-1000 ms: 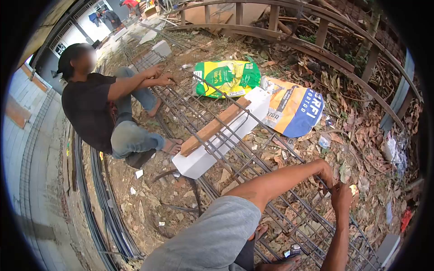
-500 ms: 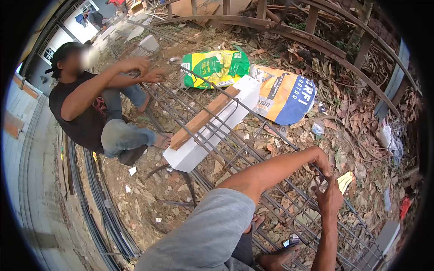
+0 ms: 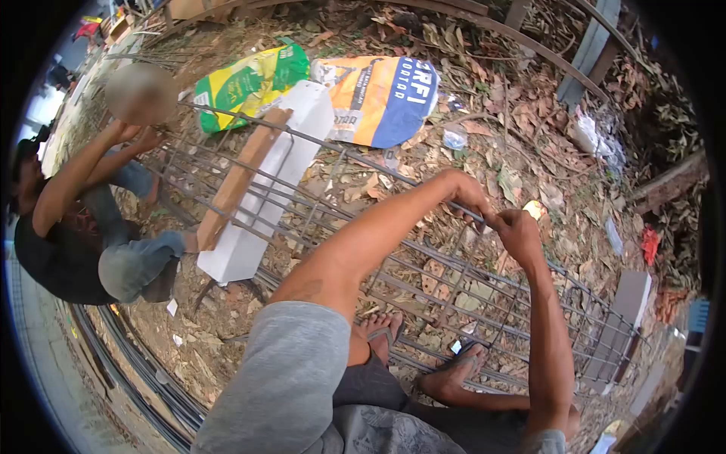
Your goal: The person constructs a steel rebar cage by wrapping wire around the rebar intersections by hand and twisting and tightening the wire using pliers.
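Note:
A long steel rebar cage (image 3: pixel 423 266) of thin bars and stirrups lies in front of me. At its far top bar, my left hand (image 3: pixel 463 193) is closed, its fingers curled over the steel bar. Close beside it, my right hand (image 3: pixel 520 236) is pinched closed at the same bar. What sits between its fingertips is too small to make out. A yellowish wrapper (image 3: pixel 535 209) lies on the ground just behind my right hand. The cage's left part passes over a wooden plank (image 3: pixel 243 166) on a white block (image 3: pixel 227 262).
A grey block (image 3: pixel 616 318) is under the cage's right end. Across the cage's left end, a person (image 3: pixel 68 234) crouches with both hands by the bars. A green-yellow sack (image 3: pixel 253 83) and a mortar sack (image 3: pixel 378 98) lie beyond. Long bars (image 3: pixel 136 378) run along lower left.
The view has swung right, so the cage, sacks and co-worker sit farther left. My hands have come closer together at the top bar, and the right hand is now raised beside the left.

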`<move>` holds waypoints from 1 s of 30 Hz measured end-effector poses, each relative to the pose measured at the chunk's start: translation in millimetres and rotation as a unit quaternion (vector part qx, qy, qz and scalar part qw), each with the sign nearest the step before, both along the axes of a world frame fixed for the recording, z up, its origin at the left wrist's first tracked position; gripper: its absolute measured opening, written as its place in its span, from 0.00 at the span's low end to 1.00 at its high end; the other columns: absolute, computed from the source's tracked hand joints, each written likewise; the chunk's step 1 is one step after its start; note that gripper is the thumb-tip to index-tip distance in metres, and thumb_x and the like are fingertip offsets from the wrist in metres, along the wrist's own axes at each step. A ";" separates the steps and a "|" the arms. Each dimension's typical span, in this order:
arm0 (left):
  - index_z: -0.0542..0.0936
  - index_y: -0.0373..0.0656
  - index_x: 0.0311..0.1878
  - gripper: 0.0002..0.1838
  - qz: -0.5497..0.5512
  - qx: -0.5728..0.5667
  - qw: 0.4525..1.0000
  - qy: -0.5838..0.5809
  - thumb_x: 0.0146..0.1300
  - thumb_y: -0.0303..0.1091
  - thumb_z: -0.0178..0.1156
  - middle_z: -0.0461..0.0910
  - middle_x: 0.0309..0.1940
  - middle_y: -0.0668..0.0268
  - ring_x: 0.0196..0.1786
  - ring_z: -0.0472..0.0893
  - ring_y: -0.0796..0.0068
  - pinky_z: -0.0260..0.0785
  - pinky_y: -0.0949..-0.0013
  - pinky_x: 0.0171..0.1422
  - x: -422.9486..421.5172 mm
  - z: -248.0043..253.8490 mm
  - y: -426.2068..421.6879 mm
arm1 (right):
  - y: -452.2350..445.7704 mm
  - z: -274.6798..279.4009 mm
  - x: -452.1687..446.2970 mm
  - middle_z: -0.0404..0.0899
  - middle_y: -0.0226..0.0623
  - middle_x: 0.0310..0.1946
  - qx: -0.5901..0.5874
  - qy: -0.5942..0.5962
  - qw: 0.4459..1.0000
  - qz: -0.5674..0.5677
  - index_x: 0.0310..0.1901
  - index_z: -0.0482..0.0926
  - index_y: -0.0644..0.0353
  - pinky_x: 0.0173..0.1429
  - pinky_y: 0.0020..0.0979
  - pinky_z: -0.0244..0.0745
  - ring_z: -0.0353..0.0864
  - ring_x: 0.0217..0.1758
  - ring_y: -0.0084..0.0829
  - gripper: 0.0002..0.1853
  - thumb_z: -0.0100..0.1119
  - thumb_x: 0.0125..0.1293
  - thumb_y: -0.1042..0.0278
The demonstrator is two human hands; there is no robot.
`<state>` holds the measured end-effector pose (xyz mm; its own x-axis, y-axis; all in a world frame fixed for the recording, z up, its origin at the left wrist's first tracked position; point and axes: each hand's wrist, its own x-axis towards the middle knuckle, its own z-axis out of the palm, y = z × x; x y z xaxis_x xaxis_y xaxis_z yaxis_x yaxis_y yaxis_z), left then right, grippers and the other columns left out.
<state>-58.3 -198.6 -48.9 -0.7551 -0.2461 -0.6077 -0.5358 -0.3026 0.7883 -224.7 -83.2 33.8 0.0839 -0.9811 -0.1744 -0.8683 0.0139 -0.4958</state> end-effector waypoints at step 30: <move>0.82 0.39 0.49 0.16 -0.050 -0.025 0.998 -0.024 0.81 0.39 0.49 0.89 0.40 0.59 0.34 0.85 0.77 0.78 0.72 0.29 -2.0 0.9 -1.3 | -60.2 37.3 48.3 0.89 0.46 0.39 0.026 0.375 0.890 0.257 0.38 0.87 0.62 0.49 0.43 0.84 0.90 0.45 0.44 0.07 0.61 0.68 0.69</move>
